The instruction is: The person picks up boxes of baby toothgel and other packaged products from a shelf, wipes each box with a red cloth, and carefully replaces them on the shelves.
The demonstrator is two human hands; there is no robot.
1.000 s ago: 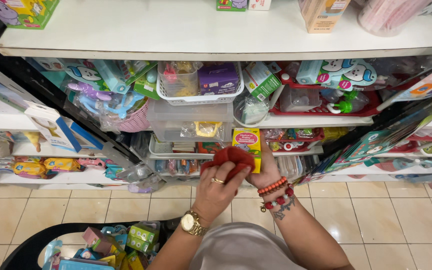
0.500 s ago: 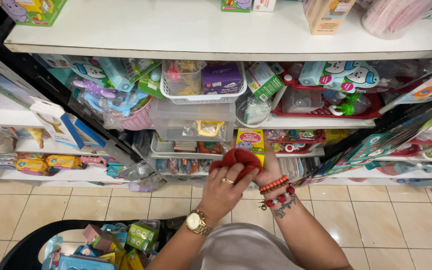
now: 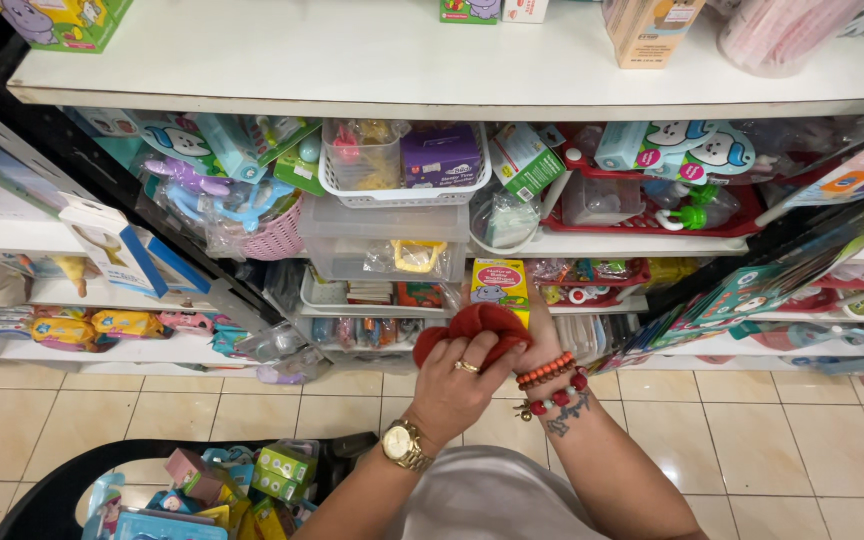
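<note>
Both hands, left hand [image 3: 457,385] and right hand [image 3: 540,340], clutch red cloth [image 3: 474,327], wrists bent.

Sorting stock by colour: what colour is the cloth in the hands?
Red; the cloth shows best in the head view, held by the left hand.

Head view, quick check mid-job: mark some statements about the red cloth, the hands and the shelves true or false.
1. Both hands, left hand and right hand, touch the soft red cloth. True.
2. The left wrist wears a gold wristwatch. True.
3. The red cloth lies on the tiled floor. False: it is held up in front of the shelves.
4. The white plastic lattice basket stands on the top shelf. False: it sits below the white top shelf board.
5. The right wrist wears red bead bracelets. True.
</note>
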